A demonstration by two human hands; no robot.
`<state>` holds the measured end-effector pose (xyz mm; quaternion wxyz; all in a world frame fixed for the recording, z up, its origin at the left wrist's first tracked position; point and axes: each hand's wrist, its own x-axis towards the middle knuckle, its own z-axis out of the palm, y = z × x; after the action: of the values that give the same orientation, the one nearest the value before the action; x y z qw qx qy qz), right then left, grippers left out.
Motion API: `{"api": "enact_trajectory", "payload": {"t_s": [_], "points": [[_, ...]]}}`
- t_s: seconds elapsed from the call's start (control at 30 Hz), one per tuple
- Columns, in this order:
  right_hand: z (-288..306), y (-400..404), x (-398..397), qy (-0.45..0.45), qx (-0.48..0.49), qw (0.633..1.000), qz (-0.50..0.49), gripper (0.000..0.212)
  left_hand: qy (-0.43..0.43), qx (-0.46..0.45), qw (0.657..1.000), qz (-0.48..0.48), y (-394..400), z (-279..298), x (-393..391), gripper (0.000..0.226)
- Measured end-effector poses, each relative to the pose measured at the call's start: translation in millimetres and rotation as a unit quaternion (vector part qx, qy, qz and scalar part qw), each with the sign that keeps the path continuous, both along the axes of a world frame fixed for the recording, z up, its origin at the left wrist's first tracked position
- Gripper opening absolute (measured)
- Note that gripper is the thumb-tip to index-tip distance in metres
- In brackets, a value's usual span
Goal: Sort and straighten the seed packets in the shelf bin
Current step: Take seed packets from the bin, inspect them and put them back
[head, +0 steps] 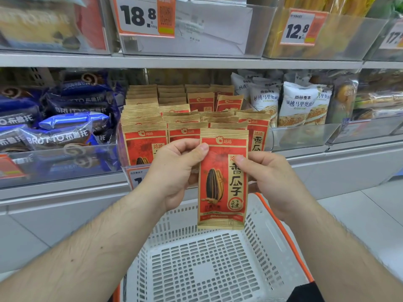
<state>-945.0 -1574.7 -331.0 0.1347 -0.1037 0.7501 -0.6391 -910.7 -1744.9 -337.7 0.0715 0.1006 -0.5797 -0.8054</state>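
Observation:
A red and tan seed packet (222,184) with a black sunflower seed printed on it hangs upright in front of the shelf. My left hand (172,173) pinches its upper left edge, thumb on the front. My right hand (272,179) pinches its right edge, thumb on the front. Behind them a clear shelf bin (124,158) holds several rows of matching seed packets (144,118), standing upright; some at the back right lean (229,102).
A white perforated shopping basket (196,267) with an orange rim sits below my hands. Blue snack bags (65,123) fill the bin to the left, white bread bags (298,103) the bin to the right. Price tags (144,16) hang on the shelf above.

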Motion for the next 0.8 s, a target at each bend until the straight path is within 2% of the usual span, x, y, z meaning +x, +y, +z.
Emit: {"api": "enact_trajectory", "payload": {"t_s": [0.17, 0.27, 0.33, 0.43, 0.53, 0.63, 0.7, 0.8], "points": [[-0.3, 2.5, 0.9, 0.011, 0.003, 1.0, -0.028, 0.028, -0.027, -0.033, 0.995, -0.093, -2.3, 0.4, 2.5, 0.008], [1.2, 4.0, 1.9, 0.007, -0.024, 0.999, -0.042, 0.028, -0.031, -0.043, 0.989, -0.14, -1.5, 0.2, 5.1, 0.029], [2.4, 4.5, 2.5, -0.002, -0.04, 0.999, -0.037, 0.028, -0.026, -0.041, 0.989, -0.136, -0.9, -0.7, 5.2, 0.028], [3.5, 7.9, 1.7, -0.027, -0.05, 0.998, 0.004, 0.025, -0.017, -0.04, 0.992, -0.115, -1.4, -0.8, 4.4, 0.01], [4.0, 15.0, -0.7, -0.033, 0.006, 0.997, 0.071, 0.025, -0.003, -0.019, 0.995, -0.094, -3.0, 0.4, 3.5, 0.007], [3.2, 19.0, -2.4, -0.027, 0.015, 0.995, 0.094, 0.036, 0.003, -0.002, 0.997, -0.077, -4.7, 3.4, 2.8, 0.008], [1.6, 19.2, -3.1, -0.021, -0.008, 0.996, 0.092, 0.041, 0.002, 0.001, 0.996, -0.087, -6.2, 4.7, 3.2, 0.014], [0.0, 19.0, -4.4, -0.032, -0.063, 0.994, 0.08, 0.048, -0.014, -0.026, 0.988, -0.148, -8.5, 5.3, 5.7, 0.037]]}}
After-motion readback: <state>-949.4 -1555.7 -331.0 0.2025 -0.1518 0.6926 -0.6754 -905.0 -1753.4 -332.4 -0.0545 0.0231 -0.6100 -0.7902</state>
